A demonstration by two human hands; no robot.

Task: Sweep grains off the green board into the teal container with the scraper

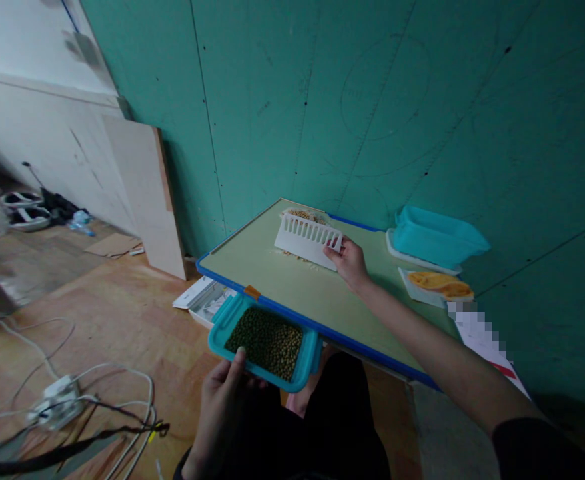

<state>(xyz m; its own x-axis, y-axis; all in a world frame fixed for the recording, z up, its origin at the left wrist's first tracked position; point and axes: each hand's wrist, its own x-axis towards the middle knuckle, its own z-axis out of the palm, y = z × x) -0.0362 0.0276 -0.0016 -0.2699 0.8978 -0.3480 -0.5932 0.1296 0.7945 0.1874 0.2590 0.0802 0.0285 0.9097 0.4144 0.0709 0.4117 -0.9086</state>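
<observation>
My left hand (pixel 227 393) grips the near rim of a shallow teal plastic container (pixel 216 339), thumb over the edge. The container is tilted slightly, just below the front edge of the small table (pixel 252 257). Inside lie dark green beans (pixel 255 337) on the left and tan beans (pixel 285 350) on the right. My right hand (pixel 351 267) is closed on the right end of a white slotted plastic scraper (pixel 305 243), held low over the tabletop. Behind the scraper, tan beans (pixel 305 215) form a small pile, partly hidden; a few lie along its near side.
A teal bin (pixel 437 240) stands on a white lid at the table's right, beside an orange-yellow cloth (pixel 440 283). A green wall (pixel 282 120) rises behind. A power strip with cables (pixel 57 400) lies on the floor at left; a board (pixel 145 193) leans against the wall.
</observation>
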